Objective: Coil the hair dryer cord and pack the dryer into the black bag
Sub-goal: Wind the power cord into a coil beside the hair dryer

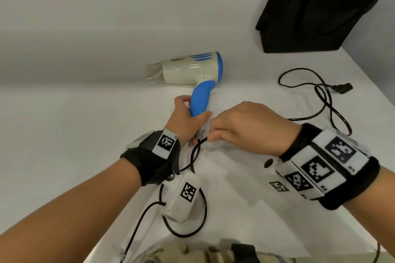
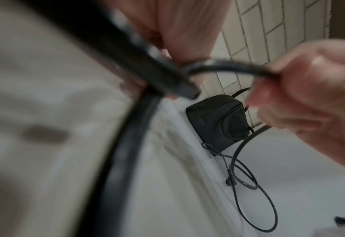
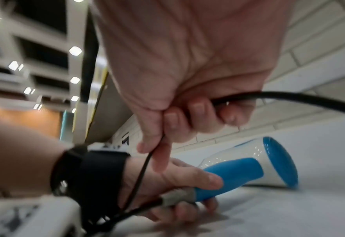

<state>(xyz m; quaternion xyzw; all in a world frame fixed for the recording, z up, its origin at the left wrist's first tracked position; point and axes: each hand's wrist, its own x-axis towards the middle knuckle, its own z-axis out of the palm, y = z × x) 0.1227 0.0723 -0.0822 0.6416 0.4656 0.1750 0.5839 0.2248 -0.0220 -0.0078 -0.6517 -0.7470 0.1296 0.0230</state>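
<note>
Left hand (image 1: pixel 183 117): fingers wrapped round hair dryer (image 1: pixel 192 70) handle, lying on table (image 1: pixel 85 113) | right hand (image 1: pixel 245 126): pinching cord (image 1: pixel 197 147) just beside that grasp | black bag (image 1: pixel 316 8): well beyond both hands, to the right.

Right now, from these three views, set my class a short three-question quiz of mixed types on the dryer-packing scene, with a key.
1. True or false: the hair dryer is already inside the black bag.
2. Which hand grips the dryer's blue handle? A) left hand B) right hand
3. Fill in: the right hand pinches the black ____.

Key: 1 false, it lies on the white counter; 2 A; 3 cord.
</note>
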